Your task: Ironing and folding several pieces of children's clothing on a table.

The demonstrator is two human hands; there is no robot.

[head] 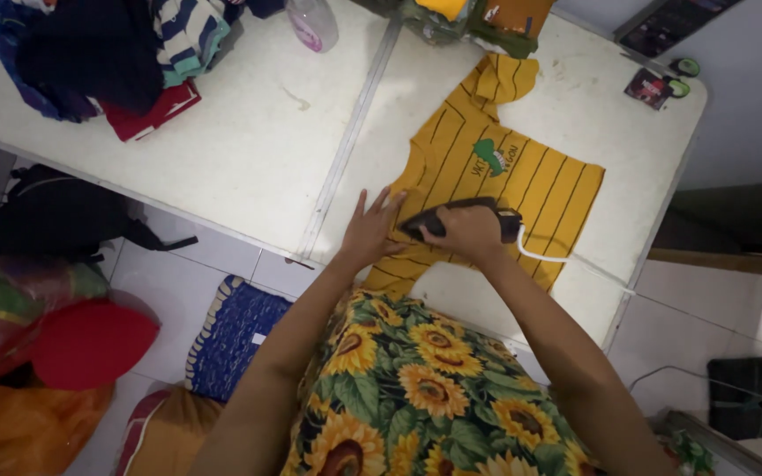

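right hand [472, 231] is gripping a dark iron [451, 216] on a yellow striped shirt [522, 172]; left hand [370, 231] is pressing flat, fingers spread, on the white surface [249, 150].

Bare table [249, 141] lies open left of the shirt [522, 176]. Far left a clothes pile [108, 53] blocks; a bottle [312, 22] and boxes [478, 18] crowd the far edge.

We see a yellow shirt [504, 176] with thin dark stripes and a small green patch on the white worktop [249, 141], a black iron [451, 219] with a white cord [544, 256], a sunflower-print dress [416, 388], a red cap [90, 344] and a blue mat [231, 335].
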